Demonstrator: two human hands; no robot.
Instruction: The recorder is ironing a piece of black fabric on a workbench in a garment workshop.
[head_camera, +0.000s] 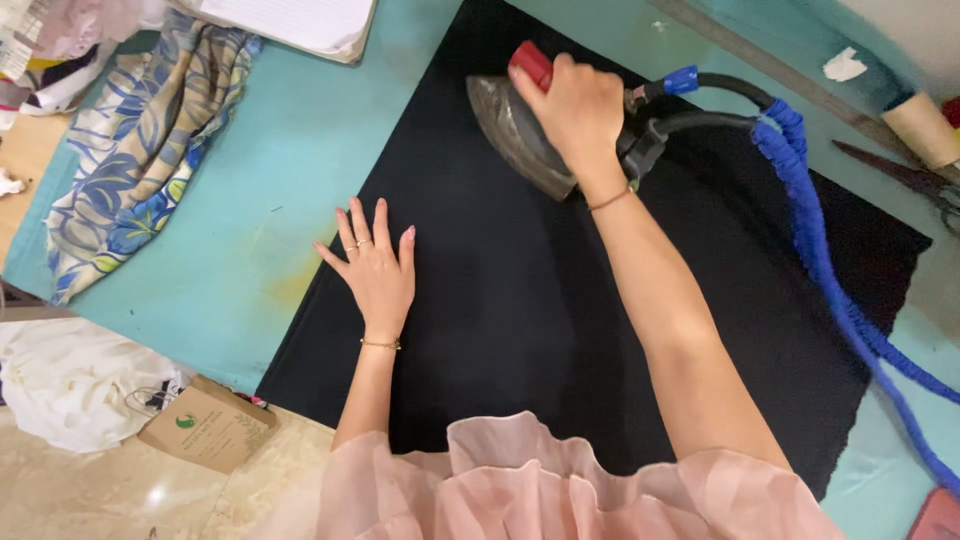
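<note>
Black fabric (520, 300) lies spread smooth on the turquoise table (270, 190), left hand (378, 270) flat and open at its near edge, right hand (578, 110) gripping the iron (515, 135) up at the far end, seemingly well along.

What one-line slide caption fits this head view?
Right hand grips an iron on black cloth while left hand lies flat on it.

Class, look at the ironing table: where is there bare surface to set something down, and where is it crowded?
Bare turquoise table lies between the floral cloth and the black fabric. It is crowded around the right hand on the iron, along the blue hose, and by the scissors.
</note>
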